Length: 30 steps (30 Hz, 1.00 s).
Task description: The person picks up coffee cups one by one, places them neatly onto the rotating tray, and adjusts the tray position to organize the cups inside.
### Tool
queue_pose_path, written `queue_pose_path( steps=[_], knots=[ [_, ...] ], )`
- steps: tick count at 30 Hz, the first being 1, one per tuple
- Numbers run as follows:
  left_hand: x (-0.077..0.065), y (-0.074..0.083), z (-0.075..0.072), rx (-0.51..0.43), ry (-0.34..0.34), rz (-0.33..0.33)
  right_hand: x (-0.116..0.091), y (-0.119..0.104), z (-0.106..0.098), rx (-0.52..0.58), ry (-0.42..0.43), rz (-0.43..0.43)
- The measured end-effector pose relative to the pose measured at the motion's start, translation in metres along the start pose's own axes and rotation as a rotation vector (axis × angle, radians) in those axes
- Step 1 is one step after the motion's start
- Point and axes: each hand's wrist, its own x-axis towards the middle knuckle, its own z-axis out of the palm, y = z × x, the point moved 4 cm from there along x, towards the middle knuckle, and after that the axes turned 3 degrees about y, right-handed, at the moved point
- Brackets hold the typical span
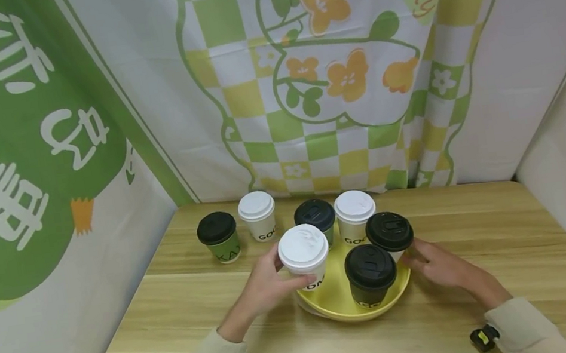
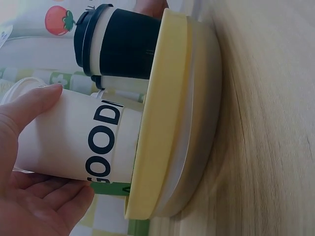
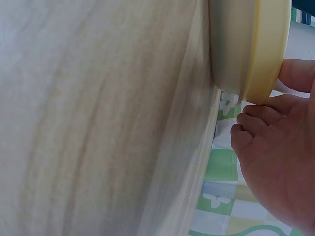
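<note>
My left hand [image 1: 268, 284] grips a white paper cup [image 1: 303, 249] with a white lid, thumb on one side and fingers on the other. The cup stands upright at the left of a yellow plate [image 1: 343, 315]; its base is just inside the rim in the left wrist view. My right hand [image 1: 444, 265] holds the plate's right edge, thumb over the rim [image 3: 270, 49] and fingers against its outside. Also on the plate are a black cup [image 1: 371, 272] in front, a white cup with a black lid [image 1: 389, 231], a white-lidded cup [image 1: 354, 208] and a dark-lidded green cup [image 1: 314, 214].
Left of the plate, a green cup with a black lid [image 1: 218, 237] and a white cup with a white lid [image 1: 258, 215] stand on the wooden table [image 1: 172, 318]. Printed cloth [image 1: 312, 76] hangs behind the table, with more fabric along both sides.
</note>
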Motion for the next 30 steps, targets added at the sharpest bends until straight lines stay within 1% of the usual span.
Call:
queue_pose_path(
  steps=[9, 16, 21, 25, 30],
  knots=[
    [0.003, 0.002, 0.014, 0.017, -0.039, 0.029, 0.000, 0.001, 0.000, -0.005, -0.001, 0.003],
    [0.005, -0.001, 0.023, 0.010, -0.066, 0.026, -0.001, 0.002, 0.001, 0.007, -0.006, 0.004],
    [0.006, -0.001, 0.028, 0.009, -0.080, 0.043, -0.002, 0.002, 0.001, 0.004, 0.000, 0.002],
    [0.007, -0.003, 0.031, 0.010, -0.088, 0.034, -0.002, 0.002, 0.001, -0.002, 0.004, 0.002],
    [0.009, -0.005, 0.034, 0.018, -0.097, 0.046, -0.002, 0.003, 0.002, -0.006, 0.010, 0.000]
  ],
)
